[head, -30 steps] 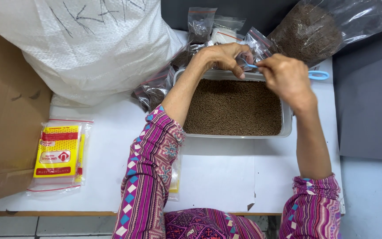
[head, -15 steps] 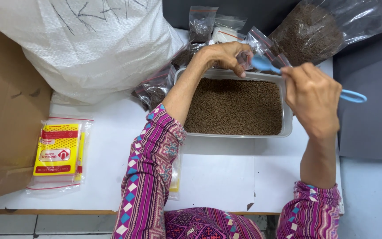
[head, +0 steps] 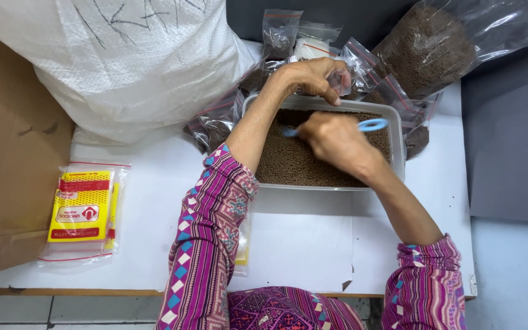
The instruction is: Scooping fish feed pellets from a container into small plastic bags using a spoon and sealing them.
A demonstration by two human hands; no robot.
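Right hand [head: 332, 139] clamped on blue scoop [head: 362, 126], apparently dipped into brown pellets [head: 300, 160] in grey tray [head: 398, 146] on white desk [head: 154, 201]; left hand [head: 310, 76] pinching small clear bag [head: 344, 78] above tray's far rim.

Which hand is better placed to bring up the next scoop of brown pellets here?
Likely the right hand: it grips the blue scoop low over the pellets in the plastic tub. The left hand is occupied, pinching a small clear bag at the tub's far rim.

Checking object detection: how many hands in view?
2. The left hand holds a small clear bag beyond the tray; the right hand holds a blue scoop over it.
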